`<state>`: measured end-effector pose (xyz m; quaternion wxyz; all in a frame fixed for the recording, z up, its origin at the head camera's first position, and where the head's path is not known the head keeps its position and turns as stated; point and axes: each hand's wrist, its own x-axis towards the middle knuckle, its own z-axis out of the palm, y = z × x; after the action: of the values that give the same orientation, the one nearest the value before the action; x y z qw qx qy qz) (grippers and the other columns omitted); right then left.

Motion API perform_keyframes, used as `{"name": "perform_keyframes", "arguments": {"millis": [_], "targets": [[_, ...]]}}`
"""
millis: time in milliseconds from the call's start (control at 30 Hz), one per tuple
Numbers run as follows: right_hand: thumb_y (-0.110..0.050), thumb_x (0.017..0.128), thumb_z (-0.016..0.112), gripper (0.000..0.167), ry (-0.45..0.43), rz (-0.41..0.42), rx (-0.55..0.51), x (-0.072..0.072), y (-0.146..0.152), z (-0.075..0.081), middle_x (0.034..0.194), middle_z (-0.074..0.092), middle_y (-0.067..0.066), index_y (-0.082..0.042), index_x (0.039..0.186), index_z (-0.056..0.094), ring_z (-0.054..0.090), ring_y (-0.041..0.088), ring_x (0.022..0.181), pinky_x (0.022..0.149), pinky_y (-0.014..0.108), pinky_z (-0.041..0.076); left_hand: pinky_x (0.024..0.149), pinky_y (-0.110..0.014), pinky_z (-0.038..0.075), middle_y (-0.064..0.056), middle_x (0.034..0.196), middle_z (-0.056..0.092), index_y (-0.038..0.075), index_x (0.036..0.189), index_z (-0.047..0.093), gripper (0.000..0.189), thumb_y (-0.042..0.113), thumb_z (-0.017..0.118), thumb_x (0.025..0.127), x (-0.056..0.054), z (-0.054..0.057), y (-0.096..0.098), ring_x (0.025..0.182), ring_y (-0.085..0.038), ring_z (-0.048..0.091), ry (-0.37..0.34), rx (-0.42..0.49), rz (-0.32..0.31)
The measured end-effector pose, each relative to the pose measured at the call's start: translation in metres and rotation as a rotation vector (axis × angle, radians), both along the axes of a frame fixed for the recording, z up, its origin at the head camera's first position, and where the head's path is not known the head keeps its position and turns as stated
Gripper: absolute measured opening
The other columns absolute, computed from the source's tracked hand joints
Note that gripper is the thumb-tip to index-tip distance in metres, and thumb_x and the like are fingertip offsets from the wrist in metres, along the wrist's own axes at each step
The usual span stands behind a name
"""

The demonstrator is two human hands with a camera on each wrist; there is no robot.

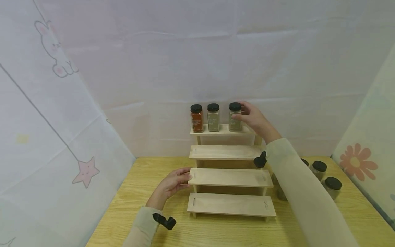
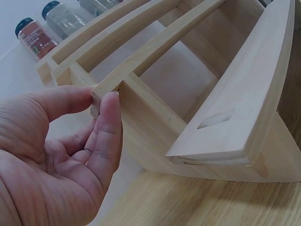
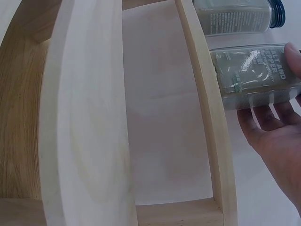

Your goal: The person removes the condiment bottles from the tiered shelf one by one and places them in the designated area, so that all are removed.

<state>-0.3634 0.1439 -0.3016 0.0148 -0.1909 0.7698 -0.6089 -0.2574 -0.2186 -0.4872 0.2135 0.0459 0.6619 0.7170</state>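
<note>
A four-step wooden rack (image 1: 228, 176) stands on the table. My left hand (image 1: 174, 182) pinches the left end of its second-lowest shelf between thumb and fingers, as the left wrist view shows up close. At the top shelf my right hand (image 1: 253, 119) grips a black-capped glass spice jar (image 3: 254, 75) of pale green-grey powder, thumb in front and fingers behind. The jar is upright, its base at the shelf. Left of it on that shelf stand a similar pale jar (image 1: 213, 118) and a jar of red-orange spice (image 1: 197, 119).
Several more black-capped jars (image 1: 332, 187) stand on the wood-grain table (image 1: 148, 171) right of the rack, partly hidden by my right sleeve (image 1: 302, 192). A pale sheet (image 1: 172, 68) hangs close behind the rack, with printed sheets at both sides.
</note>
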Motion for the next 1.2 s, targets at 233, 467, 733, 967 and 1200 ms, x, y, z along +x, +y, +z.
{"name": "perform_keyframes", "arguments": {"millis": [233, 467, 733, 967, 1200], "targets": [[-0.018, 0.095, 0.074, 0.064, 0.027, -0.031, 0.049, 0.004, 0.001, 0.001, 0.143, 0.054, 0.014, -0.016, 0.152, 0.045, 0.053, 0.029, 0.125, 0.109, 0.049, 0.044, 0.085, -0.030, 0.059, -0.031, 0.162, 0.018, -0.004, 0.158, 0.024, 0.073, 0.010, 0.065, 0.099, -0.002, -0.002, 0.001, 0.106, -0.015, 0.062, -0.002, 0.008, -0.004], [-0.023, 0.094, 0.075, 0.064, 0.032, -0.047, 0.079, 0.013, 0.012, 0.003, 0.142, 0.055, 0.012, -0.020, 0.151, 0.046, 0.051, 0.029, 0.129, 0.109, 0.051, 0.042, 0.080, -0.026, 0.060, -0.029, 0.155, 0.031, -0.004, 0.157, 0.027, 0.072, 0.009, 0.066, 0.098, -0.003, -0.002, 0.005, 0.099, -0.015, 0.065, -0.008, 0.026, 0.007], [-0.033, 0.092, 0.076, 0.071, 0.029, -0.069, 0.079, 0.031, 0.034, 0.004, 0.140, 0.054, 0.010, -0.023, 0.154, 0.042, 0.049, 0.027, 0.129, 0.112, 0.056, 0.039, 0.085, -0.030, 0.060, -0.029, 0.154, 0.034, -0.003, 0.156, 0.030, 0.069, 0.009, 0.066, 0.099, -0.005, -0.003, 0.005, 0.099, -0.015, 0.065, 0.000, 0.012, 0.019], [-0.031, 0.094, 0.074, 0.064, 0.079, -0.074, 0.136, 0.057, 0.056, 0.005, 0.129, 0.059, 0.006, -0.022, 0.151, 0.045, 0.057, 0.018, 0.111, 0.097, 0.039, 0.050, 0.081, -0.027, 0.059, -0.028, 0.153, 0.036, -0.003, 0.157, 0.029, 0.069, 0.010, 0.065, 0.099, -0.007, -0.006, 0.004, 0.100, -0.015, 0.065, 0.005, 0.018, 0.010], [-0.028, 0.097, 0.071, 0.061, 0.143, -0.074, 0.178, 0.084, 0.079, 0.006, 0.120, 0.061, -0.003, -0.019, 0.151, 0.045, 0.058, 0.016, 0.100, 0.082, 0.024, 0.052, 0.083, -0.028, 0.059, -0.022, 0.144, 0.047, -0.003, 0.157, 0.029, 0.068, 0.009, 0.064, 0.099, -0.007, -0.003, 0.000, 0.098, -0.014, 0.064, 0.000, 0.032, 0.000]]}}
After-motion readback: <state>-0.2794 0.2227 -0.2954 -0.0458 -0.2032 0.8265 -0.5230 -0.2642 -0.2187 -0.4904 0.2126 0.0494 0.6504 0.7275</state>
